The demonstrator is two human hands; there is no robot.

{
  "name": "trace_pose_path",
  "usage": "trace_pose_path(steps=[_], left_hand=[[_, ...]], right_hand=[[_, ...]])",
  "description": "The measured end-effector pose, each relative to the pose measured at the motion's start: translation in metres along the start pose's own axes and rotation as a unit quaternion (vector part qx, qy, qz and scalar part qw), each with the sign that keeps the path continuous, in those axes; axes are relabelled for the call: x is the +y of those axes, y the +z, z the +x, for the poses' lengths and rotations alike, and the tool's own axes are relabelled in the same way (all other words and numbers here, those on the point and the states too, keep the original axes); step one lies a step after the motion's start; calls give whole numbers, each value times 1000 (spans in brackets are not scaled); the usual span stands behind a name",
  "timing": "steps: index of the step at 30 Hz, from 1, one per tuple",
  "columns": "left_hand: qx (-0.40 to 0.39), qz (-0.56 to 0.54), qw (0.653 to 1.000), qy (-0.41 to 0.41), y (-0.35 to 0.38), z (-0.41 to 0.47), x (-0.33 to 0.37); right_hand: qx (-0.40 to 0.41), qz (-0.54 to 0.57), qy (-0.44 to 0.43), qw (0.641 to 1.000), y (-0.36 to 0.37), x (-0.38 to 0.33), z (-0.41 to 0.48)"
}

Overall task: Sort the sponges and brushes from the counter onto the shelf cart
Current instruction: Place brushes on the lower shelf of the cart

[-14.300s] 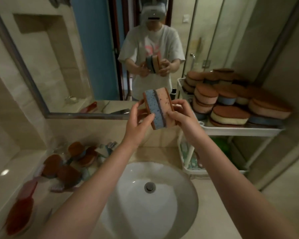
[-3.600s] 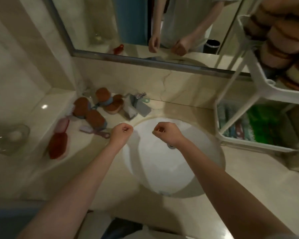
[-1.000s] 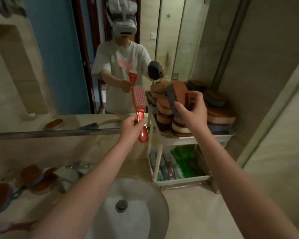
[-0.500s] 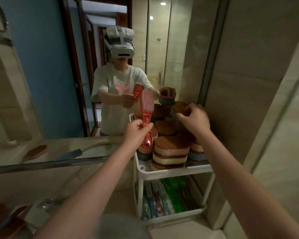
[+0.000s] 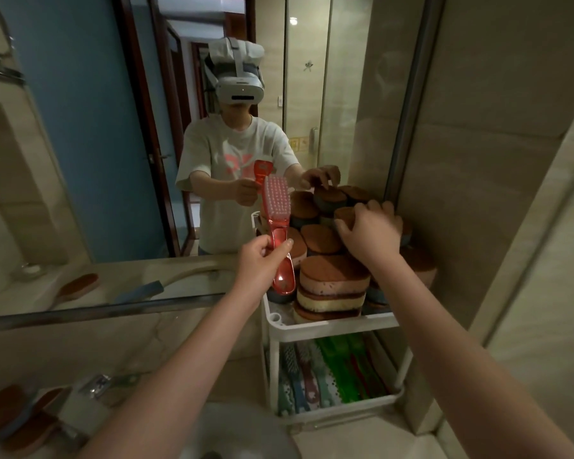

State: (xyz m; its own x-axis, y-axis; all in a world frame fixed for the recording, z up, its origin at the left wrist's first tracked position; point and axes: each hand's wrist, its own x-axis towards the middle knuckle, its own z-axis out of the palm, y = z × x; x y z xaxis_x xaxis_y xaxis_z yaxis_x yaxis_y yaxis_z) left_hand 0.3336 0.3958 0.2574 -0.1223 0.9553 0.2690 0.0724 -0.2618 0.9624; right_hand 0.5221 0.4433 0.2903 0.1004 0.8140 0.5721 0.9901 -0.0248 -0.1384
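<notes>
My left hand (image 5: 262, 264) grips a red scrub brush (image 5: 276, 223) by its handle, bristle head pointing up, just left of the white shelf cart (image 5: 332, 327). My right hand (image 5: 370, 230) lies on a brown-topped sponge (image 5: 344, 216) at the top of the sponge pile (image 5: 332, 286) on the cart's upper shelf, fingers curled over it. The lower shelf holds several coloured brushes (image 5: 325, 372). More brown sponges and brushes (image 5: 17, 419) remain on the counter at the bottom left.
A mirror (image 5: 113, 160) runs along the wall behind the counter and reflects the person. The faucet (image 5: 93, 389) and the sink rim (image 5: 246, 432) lie below my left arm. A tiled wall (image 5: 494, 193) stands close to the cart's right.
My view tilted up and toward the cart. My right hand has lowered the sponge onto the pile's top. My left hand keeps the red brush upright beside the cart.
</notes>
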Motion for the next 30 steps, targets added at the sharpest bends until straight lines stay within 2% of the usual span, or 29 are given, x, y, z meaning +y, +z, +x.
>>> trace_pose_path(steps=[5, 9, 14, 16, 19, 21, 25, 30], left_hand=[[0, -19, 1000, -16, -4, -27, -8], [14, -23, 999, -19, -9, -53, -18], [15, -5, 1000, 5, -15, -89, -37], [19, 4, 1000, 3, -18, -103, -48], [23, 6, 1000, -12, -19, -121, -66], [18, 8, 1000, -24, -16, -133, -80], [0, 12, 998, -56, -3, -159, -105], [-57, 56, 989, -127, 23, -183, -139]], right_hand=[[94, 174, -50, 979, -4, -20, -41], [76, 374, -87, 920, -6, -36, -88], [-64, 526, -56, 846, -2, -37, -150], [-148, 562, -31, 813, 5, -30, -170], [-314, 589, -12, 745, 20, -16, -194], [-386, 582, -18, 716, 31, -8, -208], [-428, 551, -12, 717, 52, 7, -232], [-470, 518, 41, 714, 75, 37, -264]])
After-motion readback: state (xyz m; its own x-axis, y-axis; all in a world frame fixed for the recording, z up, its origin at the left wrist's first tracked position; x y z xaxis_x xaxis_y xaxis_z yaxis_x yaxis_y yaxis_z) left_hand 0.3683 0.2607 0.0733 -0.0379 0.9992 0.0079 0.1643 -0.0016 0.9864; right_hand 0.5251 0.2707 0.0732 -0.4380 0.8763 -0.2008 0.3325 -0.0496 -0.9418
